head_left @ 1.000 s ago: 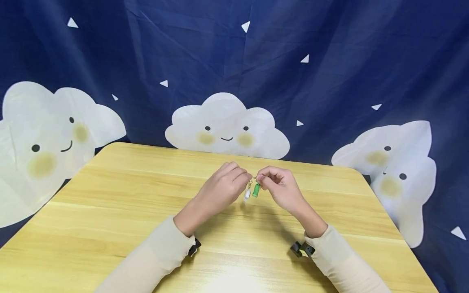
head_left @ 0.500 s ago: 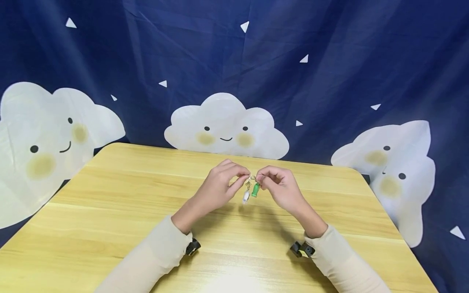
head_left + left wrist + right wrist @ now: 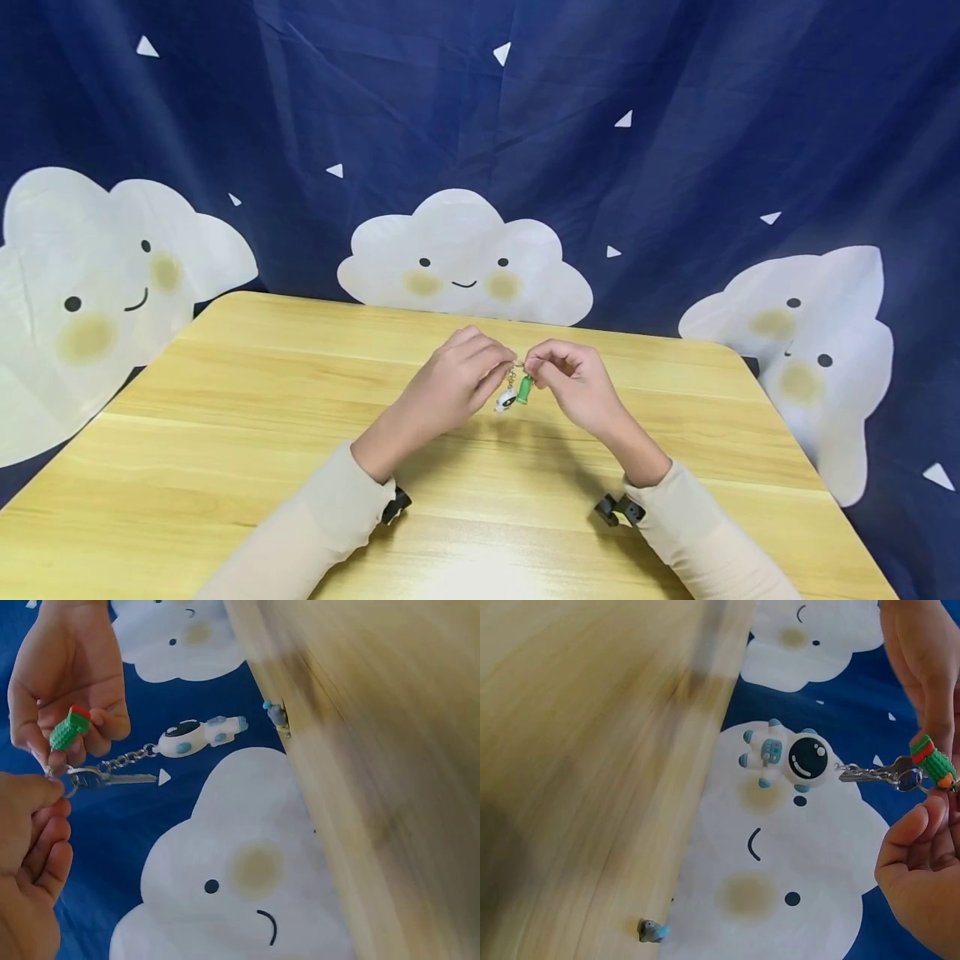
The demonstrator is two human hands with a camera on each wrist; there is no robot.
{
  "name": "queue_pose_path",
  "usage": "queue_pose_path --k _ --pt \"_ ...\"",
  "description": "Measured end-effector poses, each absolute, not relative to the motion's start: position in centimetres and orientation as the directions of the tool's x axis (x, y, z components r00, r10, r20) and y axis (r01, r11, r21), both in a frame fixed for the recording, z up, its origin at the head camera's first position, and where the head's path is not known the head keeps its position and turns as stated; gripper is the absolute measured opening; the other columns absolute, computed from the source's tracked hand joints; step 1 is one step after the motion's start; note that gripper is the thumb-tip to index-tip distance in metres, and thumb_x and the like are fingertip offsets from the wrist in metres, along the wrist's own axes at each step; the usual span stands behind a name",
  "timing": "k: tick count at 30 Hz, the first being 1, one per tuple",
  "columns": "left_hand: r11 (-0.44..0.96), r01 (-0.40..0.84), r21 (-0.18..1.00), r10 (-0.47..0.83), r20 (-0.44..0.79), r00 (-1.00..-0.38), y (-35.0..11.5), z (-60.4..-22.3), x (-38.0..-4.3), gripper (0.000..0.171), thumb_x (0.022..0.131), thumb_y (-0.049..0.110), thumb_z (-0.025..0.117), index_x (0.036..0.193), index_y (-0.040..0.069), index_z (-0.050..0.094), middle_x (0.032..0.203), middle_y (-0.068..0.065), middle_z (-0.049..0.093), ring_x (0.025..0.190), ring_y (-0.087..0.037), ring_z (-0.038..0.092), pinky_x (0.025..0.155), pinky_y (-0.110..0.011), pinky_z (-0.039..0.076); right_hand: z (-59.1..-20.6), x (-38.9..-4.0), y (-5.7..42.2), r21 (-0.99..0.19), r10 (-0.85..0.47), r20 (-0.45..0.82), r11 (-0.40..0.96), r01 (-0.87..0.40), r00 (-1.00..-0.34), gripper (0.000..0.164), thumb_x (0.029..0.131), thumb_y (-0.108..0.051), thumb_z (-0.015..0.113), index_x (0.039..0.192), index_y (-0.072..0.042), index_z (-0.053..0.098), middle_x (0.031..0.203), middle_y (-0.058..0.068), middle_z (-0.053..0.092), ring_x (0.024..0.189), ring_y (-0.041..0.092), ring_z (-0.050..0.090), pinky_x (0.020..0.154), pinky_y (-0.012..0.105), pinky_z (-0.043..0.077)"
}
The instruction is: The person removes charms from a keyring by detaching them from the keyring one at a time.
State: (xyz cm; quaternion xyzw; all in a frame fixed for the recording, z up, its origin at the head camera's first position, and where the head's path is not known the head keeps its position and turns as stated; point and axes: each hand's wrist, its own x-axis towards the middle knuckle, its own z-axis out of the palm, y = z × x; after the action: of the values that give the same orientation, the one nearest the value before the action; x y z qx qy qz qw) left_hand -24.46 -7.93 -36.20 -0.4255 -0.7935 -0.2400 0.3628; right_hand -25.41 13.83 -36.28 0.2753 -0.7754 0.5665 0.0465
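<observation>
Both hands meet above the table, fingertips almost together, at a small bunch of keychain parts. My left hand (image 3: 450, 375) pinches the metal key ring (image 3: 71, 780) between thumb and fingers. From it hang a key (image 3: 127, 779) and a white astronaut charm (image 3: 787, 756) on a short chain. My right hand (image 3: 573, 387) pinches the top end of a green charm (image 3: 524, 390), which has a red band and a beaded-looking surface in the wrist views. The fingertips hide the exact join between ring and green charm.
The wooden table (image 3: 225, 417) spreads below the hands. A dark blue cloth (image 3: 480, 100) with white clouds hangs behind its far edge. A small grey-blue object (image 3: 652, 930) sits by the table edge in the wrist views. Each wrist wears a black mount (image 3: 396, 505).
My left thumb and fingers loosened and shifted at the ring, then drew close to the right fingertips again. The astronaut charm has swung and turned. My right hand stayed nearly still.
</observation>
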Motion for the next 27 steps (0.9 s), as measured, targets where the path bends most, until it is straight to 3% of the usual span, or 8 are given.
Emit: queue_pose_path --k 6,10,12,14,21,24,27 --pt "0.422 0.776 0.469 0.350 0.705 -0.617 -8.20 -36.44 -24.73 0.008 0.095 0.011 0.074 0.101 0.007 0.077 0.095 -0.001 0.076 0.089 -0.014 0.067 0.079 -0.028 0.056 -36.07 -25.34 13.70 -0.855 -0.360 0.399 0.186 -0.484 -0.843 0.018 0.096 0.004 0.055 0.092 0.001 0.072 0.081 0.009 0.066 0.071 0.019 0.060 0.070 0.028 0.055" --pt "0.405 0.721 0.562 0.291 0.668 -0.685 -8.19 -36.22 -24.60 0.008 0.094 0.013 0.076 0.100 0.008 0.078 0.093 0.001 0.076 0.086 -0.011 0.068 0.078 -0.029 0.056 -35.98 -25.35 13.66 -0.851 -0.358 0.418 0.168 -0.498 -0.835 0.017 0.096 0.005 0.055 0.093 0.003 0.072 0.080 0.008 0.065 0.070 0.017 0.059 0.068 0.028 0.054" --pt "0.407 0.739 0.537 0.292 0.690 -0.662 -8.17 -36.10 -24.50 0.006 0.094 0.011 0.076 0.098 0.008 0.078 0.092 0.000 0.076 0.086 -0.012 0.068 0.077 -0.028 0.056 -35.97 -25.37 13.66 -0.849 -0.361 0.421 0.165 -0.502 -0.832 0.017 0.096 0.005 0.056 0.093 0.003 0.072 0.079 0.007 0.065 0.070 0.017 0.059 0.068 0.029 0.054" --pt "0.418 0.783 0.461 0.319 0.732 -0.602 -8.11 -36.02 -24.42 0.005 0.093 0.007 0.075 0.097 0.006 0.077 0.093 -0.002 0.076 0.086 -0.014 0.067 0.078 -0.027 0.056 -36.00 -25.42 13.67 -0.849 -0.362 0.422 0.163 -0.502 -0.831 0.016 0.096 0.004 0.056 0.093 0.004 0.072 0.079 0.007 0.065 0.070 0.017 0.059 0.067 0.029 0.054" --pt "0.529 0.849 0.007 0.503 0.803 -0.320 -7.90 -35.76 -24.14 0.009 0.092 -0.002 0.070 0.099 0.000 0.074 0.095 -0.007 0.074 0.089 -0.021 0.064 0.082 -0.029 0.053 -36.12 -25.43 13.64 -0.852 -0.358 0.416 0.168 -0.496 -0.836 0.015 0.095 0.004 0.058 0.090 0.001 0.071 0.074 0.007 0.063 0.066 0.020 0.057 0.061 0.027 0.049" --pt "0.537 0.843 -0.042 0.529 0.795 -0.297 -7.86 -35.84 -24.19 0.009 0.093 -0.001 0.069 0.100 0.000 0.073 0.096 -0.007 0.074 0.090 -0.021 0.063 0.083 -0.029 0.052 -36.19 -25.44 13.66 -0.854 -0.356 0.413 0.170 -0.492 -0.838 0.014 0.095 0.003 0.058 0.091 0.003 0.071 0.074 0.007 0.063 0.067 0.020 0.057 0.061 0.027 0.049" --pt "0.515 0.855 0.066 0.488 0.797 -0.355 -7.83 -36.03 -24.34 0.008 0.093 0.002 0.071 0.101 0.001 0.073 0.098 -0.007 0.074 0.091 -0.021 0.063 0.084 -0.030 0.052 -36.21 -25.41 13.71 -0.855 -0.351 0.413 0.170 -0.491 -0.841 0.014 0.095 0.003 0.058 0.092 0.004 0.071 0.074 0.007 0.063 0.067 0.019 0.057 0.063 0.026 0.050"
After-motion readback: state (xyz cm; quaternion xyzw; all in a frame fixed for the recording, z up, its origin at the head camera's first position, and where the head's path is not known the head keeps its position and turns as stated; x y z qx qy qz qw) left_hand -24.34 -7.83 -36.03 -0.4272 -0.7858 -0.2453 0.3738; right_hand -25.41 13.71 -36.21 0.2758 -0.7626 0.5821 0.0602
